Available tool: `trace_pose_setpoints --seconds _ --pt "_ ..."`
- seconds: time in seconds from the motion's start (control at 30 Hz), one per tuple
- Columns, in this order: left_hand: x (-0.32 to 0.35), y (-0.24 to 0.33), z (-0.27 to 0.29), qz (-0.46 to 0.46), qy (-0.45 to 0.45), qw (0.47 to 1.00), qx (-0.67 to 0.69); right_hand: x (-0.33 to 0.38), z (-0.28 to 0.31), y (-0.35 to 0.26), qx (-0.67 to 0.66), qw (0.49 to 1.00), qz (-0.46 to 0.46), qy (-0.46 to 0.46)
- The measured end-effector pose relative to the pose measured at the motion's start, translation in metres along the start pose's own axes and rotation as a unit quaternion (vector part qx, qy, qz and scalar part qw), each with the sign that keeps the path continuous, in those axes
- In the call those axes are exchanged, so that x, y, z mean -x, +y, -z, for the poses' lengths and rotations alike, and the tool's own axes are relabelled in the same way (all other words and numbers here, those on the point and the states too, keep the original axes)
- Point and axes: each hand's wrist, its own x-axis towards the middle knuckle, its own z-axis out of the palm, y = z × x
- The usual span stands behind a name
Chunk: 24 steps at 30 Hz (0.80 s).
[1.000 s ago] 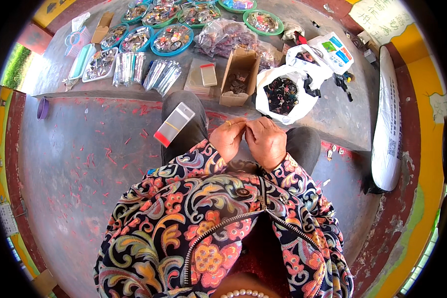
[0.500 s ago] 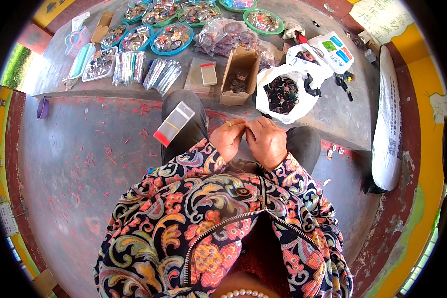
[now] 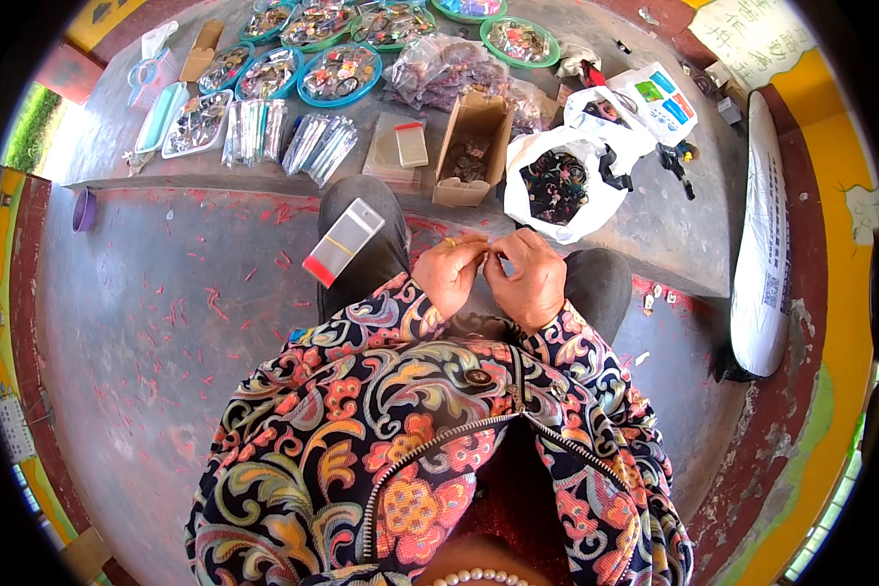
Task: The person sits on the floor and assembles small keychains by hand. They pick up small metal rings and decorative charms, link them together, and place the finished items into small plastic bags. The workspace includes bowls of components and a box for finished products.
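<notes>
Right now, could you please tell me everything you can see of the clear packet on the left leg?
The packet is flat, oblong and see-through, apparently plastic. A red strip edges its lower-left end, and a yellowish band crosses its middle. It lies aslant on the left leg, the red end jutting over the leg's outer edge. The left hand and right hand are both apart from it.

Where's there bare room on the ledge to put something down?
Bare ledge shows at the right, between the open white bag and the long white sack. It's crowded toward the back left, with baskets and slim packets.
</notes>
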Motion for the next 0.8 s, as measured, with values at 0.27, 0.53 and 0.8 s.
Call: trace_pose_setpoints --seconds 0.27,0.53,0.8 --pt "0.001 -0.002 -0.002 0.017 0.011 1.0 0.014 0.004 -0.003 0.004 -0.123 0.985 -0.12 -0.023" --pt "0.002 0.001 0.006 0.329 -0.059 0.859 0.386 0.01 -0.004 0.029 -0.306 0.897 -0.314 -0.058" --pt "-0.002 -0.002 0.01 0.424 -0.017 0.736 0.527 0.014 0.031 0.057 -0.435 0.822 -0.367 0.001"
